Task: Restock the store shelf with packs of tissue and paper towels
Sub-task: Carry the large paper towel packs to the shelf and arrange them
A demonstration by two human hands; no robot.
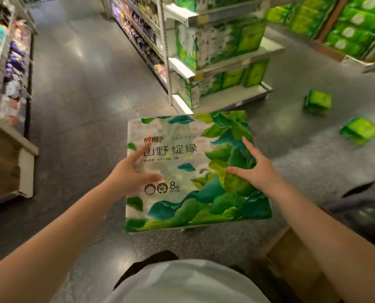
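A grey store floor [77,88] runs between shelving; the end shelf [223,62] carries green-leaf tissue packs. A large tissue pack [182,169] printed "山野 绽绿" and "8包" sits low in front of the person. The left hand [132,171] and right hand [254,169] lie on its face, fingers spread, gripping nothing. Two small green packs [317,102] lie on the floor.

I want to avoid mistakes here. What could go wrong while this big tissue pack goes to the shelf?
1. Both hands, left and right, lie on the pack with spread fingers, not curled round it, so it may slip.
2. Two small green packs lie on the floor near the shelf; a foot could catch them.
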